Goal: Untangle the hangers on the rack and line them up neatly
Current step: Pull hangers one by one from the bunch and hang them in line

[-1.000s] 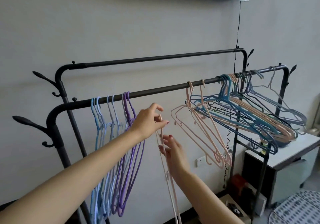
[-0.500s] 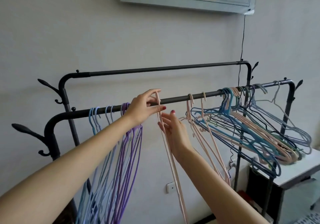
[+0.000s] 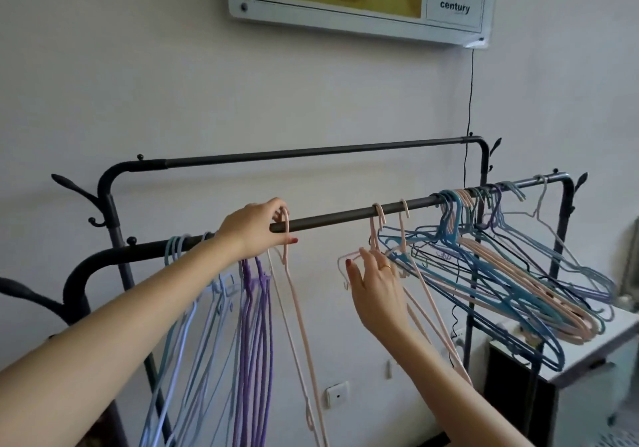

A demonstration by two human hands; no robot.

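Head view: my left hand (image 3: 254, 229) pinches the thin pink plastic hanger (image 3: 288, 287) hooked over the black metal rack rail (image 3: 332, 218); my right hand's (image 3: 375, 289) grip, fingers relaxed, touches another pink hanger (image 3: 349, 261).

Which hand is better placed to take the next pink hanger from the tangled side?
The right hand: it already touches the pink hangers beside the tangle. The left hand is busy holding a pink hanger's hook on the front bar.
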